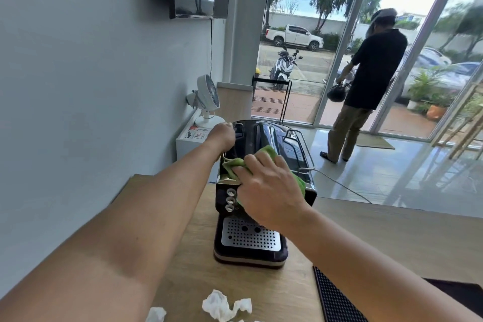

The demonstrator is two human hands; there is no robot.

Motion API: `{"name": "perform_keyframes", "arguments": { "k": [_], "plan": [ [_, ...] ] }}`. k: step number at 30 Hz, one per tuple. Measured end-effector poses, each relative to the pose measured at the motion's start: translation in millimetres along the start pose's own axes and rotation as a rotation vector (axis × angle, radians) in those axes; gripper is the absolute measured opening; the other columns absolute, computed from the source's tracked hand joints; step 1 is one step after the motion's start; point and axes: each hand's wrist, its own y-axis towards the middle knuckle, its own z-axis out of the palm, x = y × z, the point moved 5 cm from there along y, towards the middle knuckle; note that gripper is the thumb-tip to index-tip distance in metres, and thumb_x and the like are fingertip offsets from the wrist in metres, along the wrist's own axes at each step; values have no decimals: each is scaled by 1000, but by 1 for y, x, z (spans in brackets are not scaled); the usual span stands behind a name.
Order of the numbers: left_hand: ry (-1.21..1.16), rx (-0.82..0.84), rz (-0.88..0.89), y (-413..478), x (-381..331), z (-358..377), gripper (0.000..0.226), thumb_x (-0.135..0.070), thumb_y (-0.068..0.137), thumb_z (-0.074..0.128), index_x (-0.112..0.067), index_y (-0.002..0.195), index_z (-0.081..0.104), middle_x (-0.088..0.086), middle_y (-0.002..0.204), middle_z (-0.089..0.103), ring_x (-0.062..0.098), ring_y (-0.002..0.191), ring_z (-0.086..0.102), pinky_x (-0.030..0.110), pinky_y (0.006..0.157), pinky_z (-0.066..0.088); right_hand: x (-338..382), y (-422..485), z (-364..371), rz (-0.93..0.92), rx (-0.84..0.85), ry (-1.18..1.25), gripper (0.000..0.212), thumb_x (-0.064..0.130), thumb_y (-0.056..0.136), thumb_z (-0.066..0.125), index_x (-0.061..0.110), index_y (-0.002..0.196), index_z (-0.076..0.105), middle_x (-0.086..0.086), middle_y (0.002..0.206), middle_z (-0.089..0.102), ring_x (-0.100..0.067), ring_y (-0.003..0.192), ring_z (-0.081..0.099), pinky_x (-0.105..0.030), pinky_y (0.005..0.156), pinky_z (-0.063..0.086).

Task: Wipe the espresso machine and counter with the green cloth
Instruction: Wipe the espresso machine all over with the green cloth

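Espresso machine [251, 191], just one, sits mid-frame on the wooden counter [392, 238] near its far edge. Right hand [269, 188] presses the one green cloth [264, 154] on top; left hand [222, 136] grips the machine's back-left corner. Three crumpled tissues [222, 306] bottom center.

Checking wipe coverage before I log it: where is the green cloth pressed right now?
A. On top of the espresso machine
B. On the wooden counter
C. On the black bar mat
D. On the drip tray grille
A: the right hand presses the green cloth onto the top of the espresso machine, above the button column.
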Motion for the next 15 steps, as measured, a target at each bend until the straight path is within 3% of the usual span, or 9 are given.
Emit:
{"name": "perform_keyframes", "arguments": {
  "k": [3, 5, 9, 11, 15],
  "plan": [
    [-27, 17, 2, 1, 2, 1, 35, 0, 96, 28, 7, 124, 49, 24, 134, 50, 35, 122, 49, 36, 96, 39, -25, -3, -8, 137, -36, 241, 43, 30, 90, 33, 17, 101, 73, 0, 100, 64, -18, 90, 54, -39, 85, 51],
    [-92, 21, -14, 3, 6, 2, 34, -1, 97, 29, 9, 122, 50, 26, 131, 52, 36, 120, 50, 36, 95, 39, -38, 2, -9, 282, 66, 409, 45, 31, 94, 30, 20, 117, 67, 1, 117, 59, -15, 102, 52, -37, 96, 46],
    [-238, 45, -78, 5, 10, 6, 39, -10, 101, 28, 8, 128, 51, 26, 134, 52, 36, 124, 49, 36, 99, 40, -61, 31, 13, 499, 431, 513, 54, 25, 100, 28, 17, 152, 24, -3, 161, 18, -22, 146, 20, -43, 118, 20],
    [-252, 15, -56, 4, 8, 6, 38, -6, 100, 26, 11, 123, 51, 28, 132, 51, 37, 123, 48, 38, 101, 37, -74, 60, 31, 563, 499, 539, 57, 22, 98, 29, 16, 154, 18, -6, 164, 7, -25, 148, 15, -45, 119, 19],
    [-298, -2, -56, 5, 9, 7, 38, -6, 100, 24, 14, 121, 49, 29, 130, 50, 38, 122, 46, 42, 102, 36, -86, 105, 61, 584, 456, 464, 58, 29, 98, 26, 18, 154, 17, -8, 164, 2, -25, 151, 2, -47, 121, 7]
  ]
}}
